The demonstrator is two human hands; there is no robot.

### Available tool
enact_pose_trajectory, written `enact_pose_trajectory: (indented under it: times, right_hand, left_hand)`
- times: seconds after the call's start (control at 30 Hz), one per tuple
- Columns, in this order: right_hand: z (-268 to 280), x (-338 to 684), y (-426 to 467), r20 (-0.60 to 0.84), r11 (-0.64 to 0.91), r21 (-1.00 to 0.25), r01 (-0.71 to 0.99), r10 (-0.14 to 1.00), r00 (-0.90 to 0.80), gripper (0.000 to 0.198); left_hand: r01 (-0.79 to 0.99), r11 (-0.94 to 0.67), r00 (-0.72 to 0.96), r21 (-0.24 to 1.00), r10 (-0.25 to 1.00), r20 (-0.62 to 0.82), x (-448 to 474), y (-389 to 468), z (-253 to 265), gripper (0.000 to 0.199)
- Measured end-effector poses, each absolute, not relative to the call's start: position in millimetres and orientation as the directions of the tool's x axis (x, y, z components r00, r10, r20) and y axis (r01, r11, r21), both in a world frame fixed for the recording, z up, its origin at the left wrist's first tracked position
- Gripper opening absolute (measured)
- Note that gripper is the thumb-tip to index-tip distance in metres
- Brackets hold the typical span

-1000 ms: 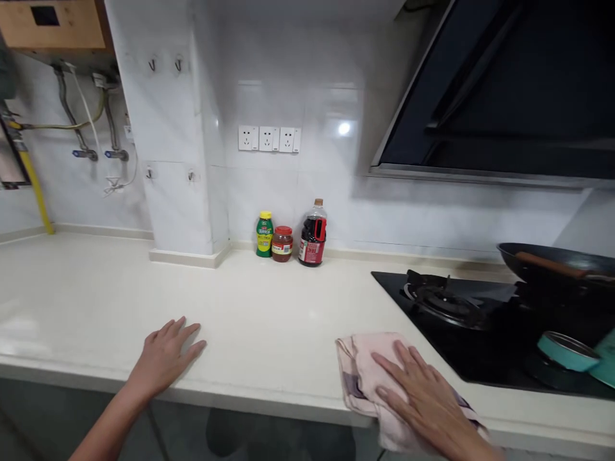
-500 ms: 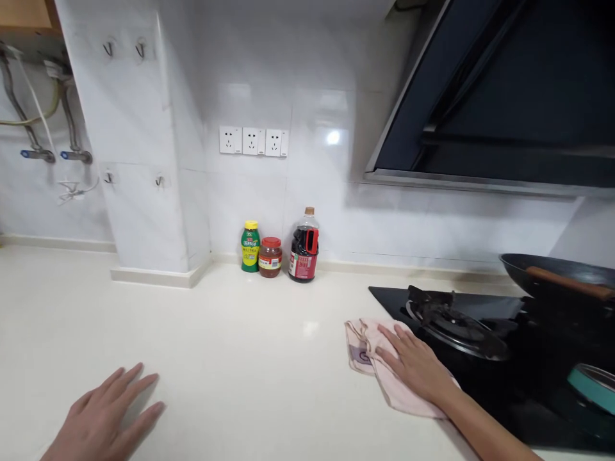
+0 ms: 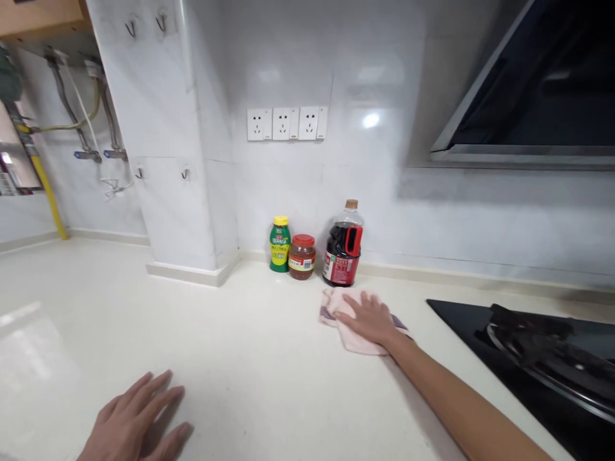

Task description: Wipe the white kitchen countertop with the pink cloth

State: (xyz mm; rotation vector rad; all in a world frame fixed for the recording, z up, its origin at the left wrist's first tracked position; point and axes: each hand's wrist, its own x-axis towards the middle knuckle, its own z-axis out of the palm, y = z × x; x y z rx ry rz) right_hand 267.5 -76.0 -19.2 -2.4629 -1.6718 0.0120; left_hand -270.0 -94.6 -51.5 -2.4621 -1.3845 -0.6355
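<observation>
My right hand [image 3: 369, 318] presses down on a pale pink cloth [image 3: 361, 346], its fingers slightly bent and holding the cloth against the white countertop [image 3: 269, 371]. Just behind the cloth stands a large dark soy sauce bottle [image 3: 342, 266] with a red handle and a brown cap. To that bottle's left are a red-lidded jar [image 3: 302, 258] and a green bottle [image 3: 279, 246] with a yellow cap, both upright. At the lower left, my left hand [image 3: 132, 419] is open, fingers spread over the countertop with nothing in them; whether it touches the surface I cannot tell.
A black gas stove [image 3: 480, 346] borders the counter on the right, under a dark range hood [image 3: 538, 109]. A tiled pillar [image 3: 177, 211] juts out at back left. Wall sockets [image 3: 287, 123] sit above the bottles. Pipes and valves [image 3: 87, 155] run along the left wall.
My right hand has slid the cloth off the stove's edge, leftward and back, close to the soy sauce bottle. The view has turned right, so the wok is out of sight. My left hand stays spread.
</observation>
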Motion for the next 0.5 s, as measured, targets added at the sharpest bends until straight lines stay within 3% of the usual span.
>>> enact_pose_trajectory:
  times: [0.17, 0.33, 0.43, 0.5]
  right_hand:
    - [-3.8, 135.9, -26.9, 0.025, -0.028, -0.228, 0.973, 0.999, 0.035, 0.091]
    - [6.2, 41.4, -48.2, 0.022, 0.280, -0.279, 0.919, 0.958, -0.285, 0.066]
    - [4.0, 38.7, -80.4, 0.029, 0.380, -0.271, 0.884, 0.921, -0.387, 0.058]
    - [1.1, 64.6, -97.6, 0.030, 0.366, -0.253, 0.896, 0.928, -0.371, 0.057]
  left_hand:
    - [0.849, -0.527, 0.447, 0.035, 0.754, 0.481, -263.8, -102.5, -39.5, 0.043]
    - [0.830, -0.552, 0.432, 0.081, 0.728, 0.533, -265.4, -102.7, -39.8, 0.037]
    - [0.823, -0.559, 0.428, 0.097, 0.723, 0.542, -266.5, -103.8, -41.4, 0.038]
    - [0.823, -0.560, 0.434, 0.095, 0.729, 0.529, -265.5, -106.4, -39.9, 0.040]
